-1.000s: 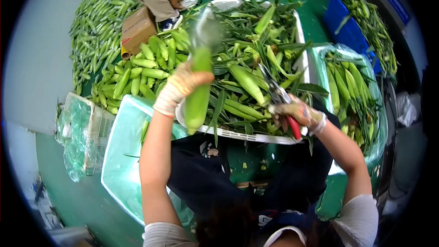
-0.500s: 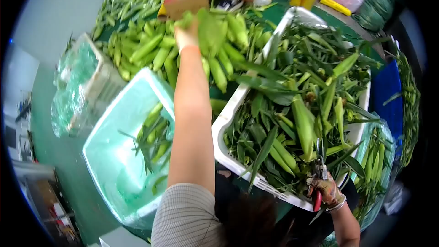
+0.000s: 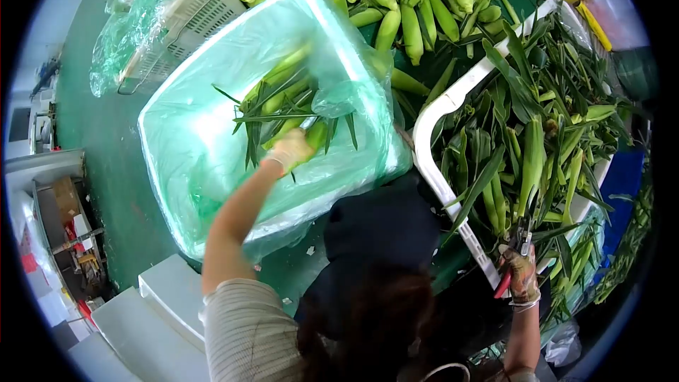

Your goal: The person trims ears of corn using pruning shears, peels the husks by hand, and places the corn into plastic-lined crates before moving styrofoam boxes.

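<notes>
Inside a white foam box lined with green plastic (image 3: 233, 209), my left hand (image 3: 290, 147) is closed around a green ear of corn (image 3: 315, 139), slightly blurred. Other ears in their husks (image 3: 283, 71) lie beside it, with long dark leaves hanging off them. My right hand (image 3: 522, 276), in a stained glove, grips pruning shears (image 3: 503, 284) with a red handle. Their blades point up by the near edge of a white crate (image 3: 424, 124). A pale green husk (image 3: 532, 163) stands among the leaves just above the blades.
Many husked ears are heaped in a pile (image 3: 382, 0) on the green floor ahead. A slatted basket with plastic (image 3: 201, 21) stands at the upper left. Grey stools (image 3: 148, 325) are at the lower left, a blue container (image 3: 622, 187) at the right.
My left hand has come back from the corn pile to the lined box, where it holds an ear. The view has shifted left and down. My right hand still holds the shears.
</notes>
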`<state>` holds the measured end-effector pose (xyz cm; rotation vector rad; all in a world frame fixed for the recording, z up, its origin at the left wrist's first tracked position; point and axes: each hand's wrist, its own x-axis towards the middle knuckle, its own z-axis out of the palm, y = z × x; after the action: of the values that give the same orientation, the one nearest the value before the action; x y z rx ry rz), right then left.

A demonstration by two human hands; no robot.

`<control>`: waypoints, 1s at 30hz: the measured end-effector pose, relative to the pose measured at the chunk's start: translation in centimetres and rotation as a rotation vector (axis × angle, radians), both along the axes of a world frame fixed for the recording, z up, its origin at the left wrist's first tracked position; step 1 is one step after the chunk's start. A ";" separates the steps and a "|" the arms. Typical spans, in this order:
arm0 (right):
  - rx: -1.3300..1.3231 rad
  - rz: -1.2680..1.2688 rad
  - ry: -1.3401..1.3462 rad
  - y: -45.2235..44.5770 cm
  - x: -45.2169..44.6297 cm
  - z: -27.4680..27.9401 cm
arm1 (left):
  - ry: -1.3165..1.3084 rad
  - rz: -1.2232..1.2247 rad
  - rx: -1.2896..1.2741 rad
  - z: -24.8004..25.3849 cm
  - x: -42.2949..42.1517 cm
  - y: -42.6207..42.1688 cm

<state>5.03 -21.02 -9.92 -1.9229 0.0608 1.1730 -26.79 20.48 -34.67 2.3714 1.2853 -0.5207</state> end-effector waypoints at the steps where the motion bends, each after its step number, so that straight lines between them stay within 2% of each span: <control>1: 0.000 0.054 -0.032 0.5 -0.4 0.3 | 0.012 -0.025 0.173 -3.7 0.0 -1.4; 4: -0.028 0.239 -0.171 -0.1 -0.9 0.9 | -0.060 0.073 0.070 -2.1 2.2 -1.3; 6: -0.064 0.293 -0.358 0.0 -2.4 3.8 | -0.124 0.100 0.075 1.4 3.5 -0.7; 8: -0.084 0.405 -0.438 -2.2 -2.3 4.3 | -0.205 0.443 -0.479 7.5 3.6 0.5; 9: -0.041 0.280 -0.384 -3.0 -2.9 4.7 | -0.431 0.531 -0.674 10.2 1.8 0.5; 10: -0.054 0.292 -0.402 -3.3 -3.1 5.6 | -0.721 0.627 -0.916 11.0 0.1 0.4; 12: -0.017 0.220 -0.430 -4.9 -3.4 5.1 | -0.953 0.866 -1.205 18.6 -0.5 -0.8; 14: 0.017 0.258 -0.446 -5.2 -3.5 5.1 | -1.200 0.625 -1.248 23.8 -1.1 -1.5; 15: 0.024 0.307 -0.453 -5.4 -3.7 5.1 | -1.306 0.605 -1.274 27.6 0.2 -2.8; 16: 0.047 0.293 -0.458 -5.3 -3.9 5.2 | -1.305 0.581 -1.259 29.3 1.4 -3.3; 18: 0.069 0.458 -0.579 -4.5 -4.8 5.4 | -1.429 0.282 -0.792 32.2 4.9 -3.6; 20: 0.054 0.548 -0.702 -2.5 -6.3 6.7 | -1.481 0.108 -0.372 35.0 10.8 -4.9; 21: 0.014 0.577 -0.666 -1.2 -7.2 8.2 | -1.591 0.124 -0.367 35.9 14.0 -5.7; 22: -0.022 0.597 -0.629 -0.3 -8.2 9.6 | -1.703 0.179 -0.482 37.7 17.0 -7.6; 24: 0.071 0.584 -0.665 0.4 -9.2 8.2 | -1.873 0.387 -1.123 35.5 23.7 -7.2; 25: 0.107 0.506 -0.567 0.6 -9.6 7.6 | -1.866 0.447 -1.342 36.2 25.9 -8.9; 26: 0.149 0.429 -0.472 0.9 -9.9 6.9 | -1.833 0.407 -1.384 36.6 27.7 -10.8; 28: 0.197 0.288 -0.463 1.7 -9.9 5.1 | -1.808 0.559 -1.379 36.5 29.5 -14.4; 30: 0.415 0.105 -0.528 2.5 -8.9 4.9 | -1.736 0.660 -1.329 36.0 30.1 -16.7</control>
<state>-3.88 -18.48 -5.01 -1.8077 -0.5307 0.6426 3.26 3.77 1.29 0.5308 0.3720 0.6558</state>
